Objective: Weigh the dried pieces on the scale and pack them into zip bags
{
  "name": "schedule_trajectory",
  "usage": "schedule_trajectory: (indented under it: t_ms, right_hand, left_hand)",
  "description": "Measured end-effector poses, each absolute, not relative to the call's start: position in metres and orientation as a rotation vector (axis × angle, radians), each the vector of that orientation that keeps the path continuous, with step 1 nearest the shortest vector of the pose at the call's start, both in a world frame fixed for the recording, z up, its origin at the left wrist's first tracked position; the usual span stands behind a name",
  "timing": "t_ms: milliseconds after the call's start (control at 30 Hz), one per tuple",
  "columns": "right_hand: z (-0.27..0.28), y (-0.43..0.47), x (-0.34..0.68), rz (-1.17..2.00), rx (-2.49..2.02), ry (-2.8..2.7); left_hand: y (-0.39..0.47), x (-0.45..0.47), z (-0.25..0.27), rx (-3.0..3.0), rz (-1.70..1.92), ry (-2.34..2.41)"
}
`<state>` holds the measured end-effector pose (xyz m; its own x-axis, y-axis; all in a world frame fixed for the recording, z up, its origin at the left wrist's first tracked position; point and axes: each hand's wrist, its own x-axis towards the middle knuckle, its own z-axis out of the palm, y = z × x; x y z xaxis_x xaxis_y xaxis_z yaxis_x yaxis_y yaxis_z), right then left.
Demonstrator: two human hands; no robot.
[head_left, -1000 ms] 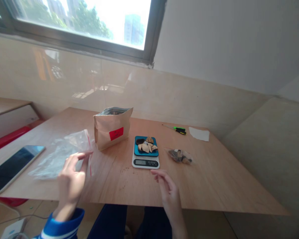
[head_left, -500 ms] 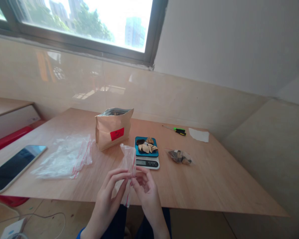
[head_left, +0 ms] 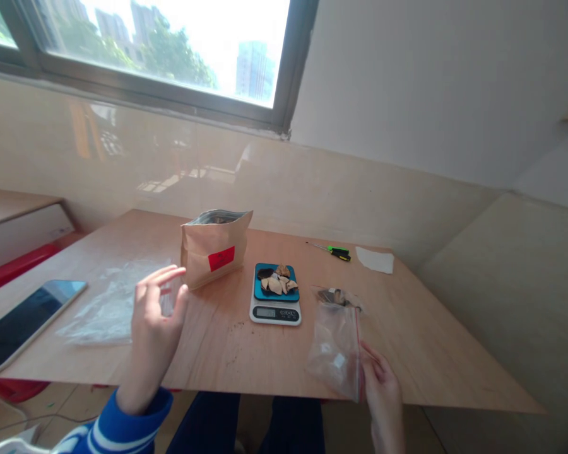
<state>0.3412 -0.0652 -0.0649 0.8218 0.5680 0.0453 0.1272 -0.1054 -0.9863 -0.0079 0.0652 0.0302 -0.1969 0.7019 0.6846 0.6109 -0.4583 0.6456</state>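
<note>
My right hand (head_left: pixel 381 378) pinches the red-striped edge of a clear zip bag (head_left: pixel 334 353) at the front right of the table. The bag partly covers a filled clear bag (head_left: pixel 339 296) of dark and pale dried pieces behind it. My left hand (head_left: pixel 158 321) is raised with fingers apart, holding nothing, in front of a pile of clear zip bags (head_left: pixel 104 309). Between the hands, dried mushroom-like pieces (head_left: pixel 278 282) lie on the blue top of a kitchen scale (head_left: pixel 277 314). A brown paper pouch (head_left: pixel 213 252) with a red label stands open behind, left of the scale.
A phone (head_left: pixel 26 321) lies at the table's left edge. A screwdriver (head_left: pixel 331 250) with green and black grips and a white paper scrap (head_left: pixel 375 259) lie at the back right. Small crumbs dot the wooden table (head_left: pixel 203 340). The tiled wall and window rise behind.
Both hands were together on the zip bag in front of the scale. My right hand has carried it right; my left hand has let go and moved left.
</note>
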Motion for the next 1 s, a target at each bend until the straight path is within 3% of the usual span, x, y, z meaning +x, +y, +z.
schedule_trajectory:
  t_ms: [200,300,400,733,1000]
  right_hand:
    - [-0.07,-0.079,0.359,-0.11,-1.944,-0.657]
    - [-0.055,-0.074,0.345,-0.077,-1.862,-0.695]
    - [-0.04,-0.067,0.323,0.034,-1.746,-0.748]
    - [0.046,-0.027,0.212,0.369,-1.291,-1.495]
    - [0.073,0.045,0.185,-0.018,-1.368,-2.247]
  left_hand:
    - [0.121,-0.012,0.083,1.813,1.803,1.634]
    - [0.154,-0.012,0.107,1.743,1.74,1.582]
    - [0.176,-0.011,0.117,1.732,1.369,1.455]
    - [0.102,0.016,0.068,1.8,1.262,1.134]
    - [0.081,0.011,0.044,1.943,1.28,1.252]
